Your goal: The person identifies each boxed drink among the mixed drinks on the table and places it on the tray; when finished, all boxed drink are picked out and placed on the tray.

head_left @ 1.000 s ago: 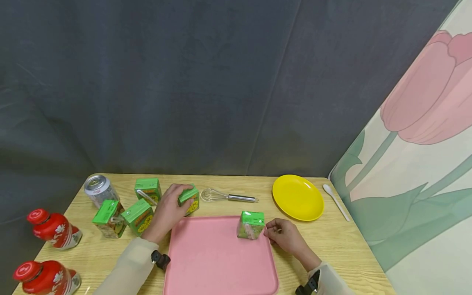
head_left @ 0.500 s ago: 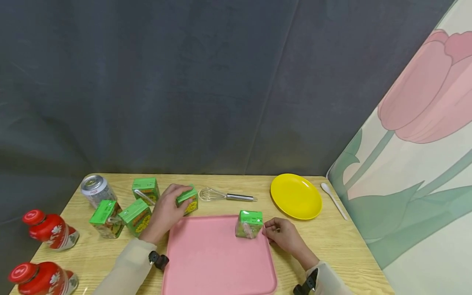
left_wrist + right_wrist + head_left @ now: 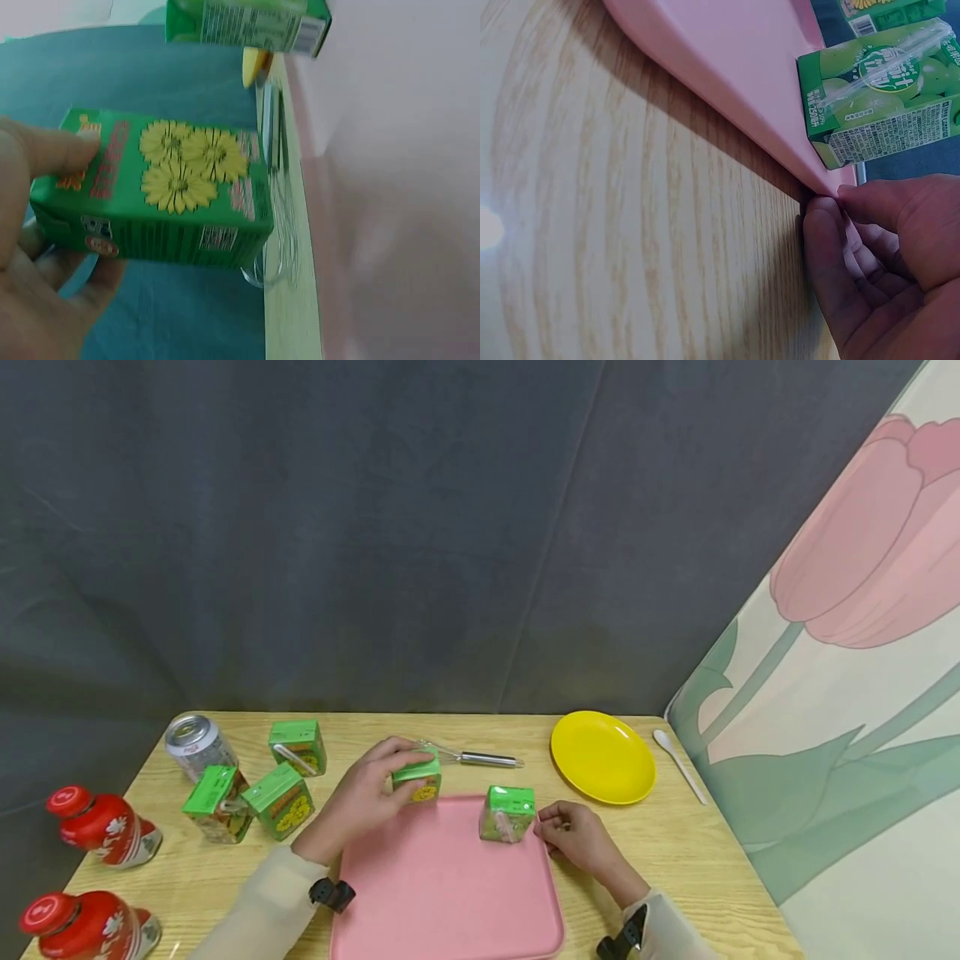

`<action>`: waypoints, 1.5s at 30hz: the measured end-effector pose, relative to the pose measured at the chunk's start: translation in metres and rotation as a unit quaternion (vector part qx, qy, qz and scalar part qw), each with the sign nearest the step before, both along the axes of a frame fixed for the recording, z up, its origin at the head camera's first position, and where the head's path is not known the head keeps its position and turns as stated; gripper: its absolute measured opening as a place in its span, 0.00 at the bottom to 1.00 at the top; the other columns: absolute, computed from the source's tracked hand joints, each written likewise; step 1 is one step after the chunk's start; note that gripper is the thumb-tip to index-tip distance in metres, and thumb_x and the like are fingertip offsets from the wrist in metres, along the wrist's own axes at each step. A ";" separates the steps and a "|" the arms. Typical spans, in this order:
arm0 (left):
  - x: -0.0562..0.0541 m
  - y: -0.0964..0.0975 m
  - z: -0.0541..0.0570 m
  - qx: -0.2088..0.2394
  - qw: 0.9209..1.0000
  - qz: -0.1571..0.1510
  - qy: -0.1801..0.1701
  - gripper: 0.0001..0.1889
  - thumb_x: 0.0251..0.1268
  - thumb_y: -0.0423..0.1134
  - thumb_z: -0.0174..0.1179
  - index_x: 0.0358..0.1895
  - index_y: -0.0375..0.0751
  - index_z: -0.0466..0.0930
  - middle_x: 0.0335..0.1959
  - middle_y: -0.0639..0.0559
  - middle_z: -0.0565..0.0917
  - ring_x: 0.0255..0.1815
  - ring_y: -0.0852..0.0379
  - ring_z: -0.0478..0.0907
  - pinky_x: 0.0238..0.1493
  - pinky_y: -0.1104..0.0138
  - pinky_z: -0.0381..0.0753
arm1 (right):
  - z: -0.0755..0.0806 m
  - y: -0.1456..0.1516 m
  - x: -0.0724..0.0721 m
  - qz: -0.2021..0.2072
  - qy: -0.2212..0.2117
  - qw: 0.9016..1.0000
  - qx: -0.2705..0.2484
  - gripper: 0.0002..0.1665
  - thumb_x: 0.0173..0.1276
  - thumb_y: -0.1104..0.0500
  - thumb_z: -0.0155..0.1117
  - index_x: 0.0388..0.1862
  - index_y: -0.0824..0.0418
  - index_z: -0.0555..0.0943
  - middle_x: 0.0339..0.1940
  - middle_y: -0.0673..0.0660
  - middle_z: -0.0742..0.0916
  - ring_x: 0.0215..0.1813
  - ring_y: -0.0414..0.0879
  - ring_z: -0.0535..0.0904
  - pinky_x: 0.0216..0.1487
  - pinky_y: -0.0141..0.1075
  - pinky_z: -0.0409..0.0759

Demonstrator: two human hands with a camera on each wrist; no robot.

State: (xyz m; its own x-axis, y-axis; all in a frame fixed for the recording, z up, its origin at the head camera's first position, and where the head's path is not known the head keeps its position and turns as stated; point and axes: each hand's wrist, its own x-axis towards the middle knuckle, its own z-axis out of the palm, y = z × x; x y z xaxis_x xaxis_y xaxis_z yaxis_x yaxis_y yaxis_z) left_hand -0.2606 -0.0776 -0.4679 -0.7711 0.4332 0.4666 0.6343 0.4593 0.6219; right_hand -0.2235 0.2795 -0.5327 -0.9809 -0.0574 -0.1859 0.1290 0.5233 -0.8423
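My left hand (image 3: 367, 792) grips a green drink carton (image 3: 180, 176) with yellow flowers on its front, thumb on one face and fingers on the opposite one. In the head view this carton is at the far edge of the pink tray (image 3: 446, 893), left of its middle. A second green carton, with green fruit printed on it and a wrapped straw (image 3: 885, 79), stands in the tray's far right corner. Right beside that corner, my right hand (image 3: 583, 842) pinches the tray's rim between thumb and index finger; its other fingers are curled below.
Behind the tray lies a whisk (image 3: 487, 760), its wires partly hidden by the held carton. A yellow plate (image 3: 603, 758) and white spoon (image 3: 678, 767) are at the right. Leftward stand three green cartons (image 3: 277, 802), a silver can (image 3: 198, 747) and two red bottles (image 3: 105, 827).
My left hand has carried the flower carton rightward, from the table left of the whisk to the tray's far edge. The right hand stays at the tray's corner.
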 end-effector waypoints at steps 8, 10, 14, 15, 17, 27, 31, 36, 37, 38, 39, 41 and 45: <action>0.011 0.023 -0.005 -0.002 0.996 -0.093 -0.019 0.19 0.68 0.38 0.69 0.61 0.53 0.84 0.59 0.61 0.76 0.34 0.65 0.75 0.30 0.69 0.77 | 0.000 0.001 0.000 -0.004 0.004 1.000 0.005 0.09 0.71 0.64 0.68 0.47 0.67 0.83 0.36 0.55 0.85 0.32 0.47 0.82 0.32 0.37 0.84; 0.013 0.027 -0.008 -0.004 0.995 -0.101 -0.022 0.19 0.67 0.37 0.69 0.60 0.53 0.84 0.59 0.61 0.76 0.36 0.65 0.75 0.30 0.70 0.77 | 0.000 0.001 0.000 -0.002 0.006 1.000 0.002 0.09 0.71 0.64 0.68 0.48 0.67 0.83 0.36 0.55 0.85 0.32 0.47 0.82 0.32 0.37 0.85; 0.017 0.031 -0.013 -0.010 0.994 -0.102 -0.030 0.20 0.67 0.35 0.70 0.60 0.54 0.84 0.58 0.64 0.76 0.35 0.65 0.74 0.28 0.70 0.76 | 0.000 0.001 0.001 0.004 0.012 1.000 -0.001 0.09 0.71 0.65 0.68 0.48 0.68 0.83 0.36 0.55 0.85 0.32 0.47 0.83 0.32 0.37 0.85; 0.017 0.032 -0.013 -0.012 0.994 -0.101 -0.031 0.20 0.67 0.35 0.70 0.60 0.54 0.84 0.58 0.65 0.76 0.35 0.65 0.73 0.28 0.70 0.76 | 0.000 0.001 0.002 0.005 0.012 1.000 -0.001 0.09 0.71 0.65 0.68 0.48 0.68 0.82 0.37 0.55 0.85 0.32 0.47 0.83 0.32 0.38 0.85; 0.017 0.033 -0.015 -0.013 0.995 -0.098 -0.033 0.20 0.67 0.35 0.70 0.60 0.55 0.84 0.58 0.66 0.75 0.35 0.65 0.73 0.28 0.70 0.76 | 0.000 0.001 0.002 0.004 0.012 1.000 -0.001 0.09 0.71 0.65 0.67 0.48 0.68 0.82 0.37 0.55 0.85 0.32 0.47 0.83 0.32 0.38 0.85; 0.017 0.033 -0.020 -0.013 0.995 -0.092 -0.043 0.19 0.68 0.37 0.69 0.60 0.57 0.84 0.58 0.67 0.75 0.32 0.65 0.73 0.28 0.69 0.76 | 0.000 0.000 0.002 0.002 0.011 1.000 -0.004 0.09 0.71 0.66 0.67 0.47 0.68 0.82 0.36 0.55 0.85 0.32 0.46 0.82 0.31 0.37 0.84; 0.017 0.033 -0.025 -0.015 0.995 -0.092 -0.045 0.19 0.67 0.37 0.70 0.60 0.56 0.84 0.57 0.66 0.76 0.29 0.65 0.72 0.28 0.69 0.76 | -0.001 0.001 0.003 0.003 0.014 1.000 0.002 0.10 0.71 0.65 0.68 0.47 0.68 0.82 0.36 0.55 0.85 0.31 0.46 0.82 0.31 0.37 0.84; 0.018 0.033 -0.031 -0.028 0.995 -0.088 -0.045 0.20 0.66 0.37 0.71 0.59 0.56 0.85 0.57 0.66 0.76 0.27 0.67 0.71 0.29 0.70 0.76 | -0.002 0.001 0.006 0.003 0.013 1.000 0.004 0.10 0.69 0.66 0.70 0.47 0.69 0.83 0.34 0.55 0.85 0.31 0.46 0.82 0.31 0.37 0.84; 0.018 0.033 -0.032 -0.030 0.995 -0.088 -0.044 0.19 0.66 0.37 0.71 0.59 0.56 0.85 0.57 0.66 0.76 0.27 0.67 0.71 0.29 0.70 0.76 | -0.002 0.001 0.007 0.004 0.015 1.000 0.002 0.10 0.69 0.67 0.70 0.46 0.69 0.83 0.34 0.55 0.85 0.31 0.47 0.82 0.30 0.37 0.84; 0.018 0.033 -0.032 -0.031 0.995 -0.086 -0.042 0.19 0.66 0.38 0.71 0.59 0.57 0.84 0.57 0.67 0.76 0.26 0.68 0.71 0.28 0.70 0.76 | -0.002 0.001 0.006 0.004 0.016 1.000 0.002 0.10 0.69 0.67 0.69 0.46 0.69 0.83 0.34 0.55 0.85 0.31 0.47 0.82 0.31 0.37 0.84; 0.018 0.034 -0.032 -0.031 0.995 -0.086 -0.039 0.19 0.66 0.38 0.71 0.59 0.57 0.84 0.57 0.67 0.76 0.25 0.68 0.71 0.28 0.70 0.76 | -0.002 0.001 0.006 0.005 0.018 1.000 0.002 0.09 0.69 0.67 0.69 0.46 0.69 0.83 0.34 0.56 0.85 0.31 0.47 0.82 0.31 0.37 0.84; 0.017 0.034 -0.032 -0.030 0.995 -0.088 -0.033 0.19 0.67 0.39 0.70 0.59 0.57 0.84 0.57 0.67 0.76 0.26 0.67 0.71 0.29 0.70 0.76 | -0.002 0.001 0.005 0.007 0.021 1.000 0.001 0.09 0.69 0.67 0.69 0.46 0.69 0.83 0.35 0.56 0.85 0.31 0.47 0.82 0.30 0.37 0.84; 0.014 0.033 -0.031 -0.026 0.995 -0.093 -0.031 0.19 0.67 0.39 0.70 0.59 0.57 0.84 0.58 0.67 0.76 0.26 0.67 0.72 0.29 0.71 0.76 | -0.001 0.001 0.002 0.008 0.023 1.000 0.000 0.09 0.70 0.66 0.69 0.46 0.68 0.83 0.36 0.55 0.85 0.31 0.46 0.82 0.30 0.36 0.84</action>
